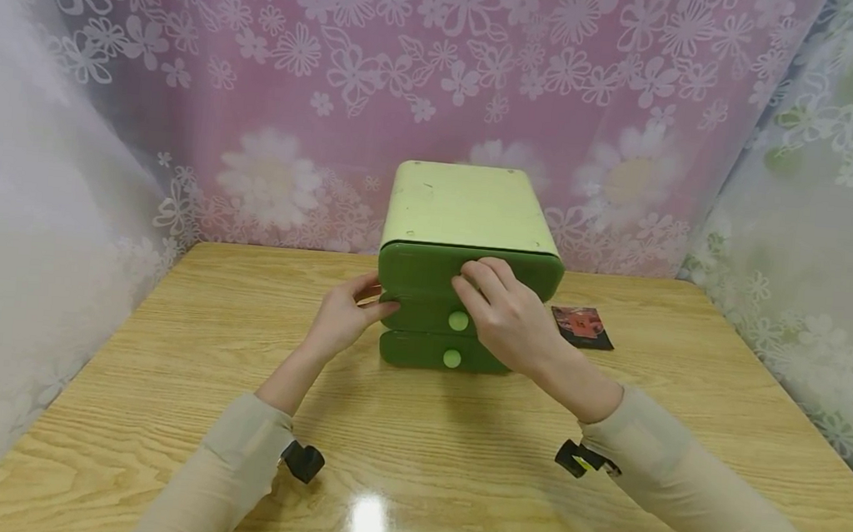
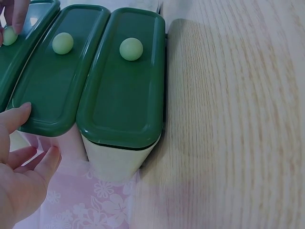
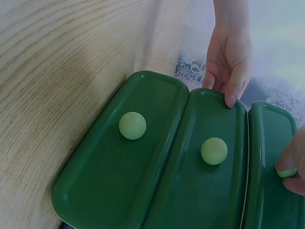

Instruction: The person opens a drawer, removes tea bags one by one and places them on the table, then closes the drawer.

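A small cabinet (image 1: 469, 207) with a pale yellow-green body and three stacked green drawers stands on the wooden table. With fingertips and thumb, my right hand (image 1: 502, 309) pinches the round knob (image 3: 287, 173) of the top drawer (image 1: 419, 270); most of that knob is covered. On the cabinet's left side, my left hand (image 1: 341, 318) grips the edge at the middle drawer (image 2: 52, 86), thumb on its green front and fingers against the side. The middle knob (image 1: 458, 321) and bottom knob (image 1: 452, 358) are untouched. A dark line runs along the top drawer's upper edge.
Right of the cabinet, a flat dark packet or card with a red picture (image 1: 582, 327) lies on the table (image 1: 412, 449). Pink floral curtain (image 1: 363, 111) hangs behind, with pale floral curtains at both sides. Each wrist wears a black camera mount.
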Demonstrator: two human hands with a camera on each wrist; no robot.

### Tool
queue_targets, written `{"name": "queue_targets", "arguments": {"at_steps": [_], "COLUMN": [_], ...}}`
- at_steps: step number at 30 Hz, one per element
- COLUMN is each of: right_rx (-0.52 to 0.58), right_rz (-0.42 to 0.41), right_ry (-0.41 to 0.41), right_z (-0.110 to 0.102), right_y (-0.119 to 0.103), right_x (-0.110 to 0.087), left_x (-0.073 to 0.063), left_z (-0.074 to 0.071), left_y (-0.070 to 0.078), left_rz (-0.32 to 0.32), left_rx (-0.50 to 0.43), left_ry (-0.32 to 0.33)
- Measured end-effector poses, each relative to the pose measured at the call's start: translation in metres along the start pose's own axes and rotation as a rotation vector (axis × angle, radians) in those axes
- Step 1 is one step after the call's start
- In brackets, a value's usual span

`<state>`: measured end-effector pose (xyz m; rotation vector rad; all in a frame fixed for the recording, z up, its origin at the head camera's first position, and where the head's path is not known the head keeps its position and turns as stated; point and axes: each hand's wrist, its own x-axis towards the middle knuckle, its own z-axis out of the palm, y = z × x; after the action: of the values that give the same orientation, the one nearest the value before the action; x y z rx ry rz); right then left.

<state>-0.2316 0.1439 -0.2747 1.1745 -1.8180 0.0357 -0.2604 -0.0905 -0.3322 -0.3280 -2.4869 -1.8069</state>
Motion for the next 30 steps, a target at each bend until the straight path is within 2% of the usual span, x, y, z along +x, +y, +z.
{"name": "queue_targets", "arguments": {"at_steps": [15,25,30], "right_rx": [-0.01,-0.025,-0.033], "right_rz": [0.001,-0.006,0.0], "right_ry": [0.0,-0.007,0.027], "right_z": [0.0052,0.008,0.0081], "right_y": [0.0044,0.006,0.0055], "right_x": [0.0003,-0.0007,-0.0022], "left_x": [-0.0006,-0.0003,-0.0009], "left_z": [-0.0003,-0.0019,-0.0024], "left_y": [0.0004,0.0005,0.0022], "left_rz": [0.009,-0.018,-0.023], "left_rx": [-0.023,0.001,0.003], "left_ry": [-0.015,-0.031,-0.03]}}
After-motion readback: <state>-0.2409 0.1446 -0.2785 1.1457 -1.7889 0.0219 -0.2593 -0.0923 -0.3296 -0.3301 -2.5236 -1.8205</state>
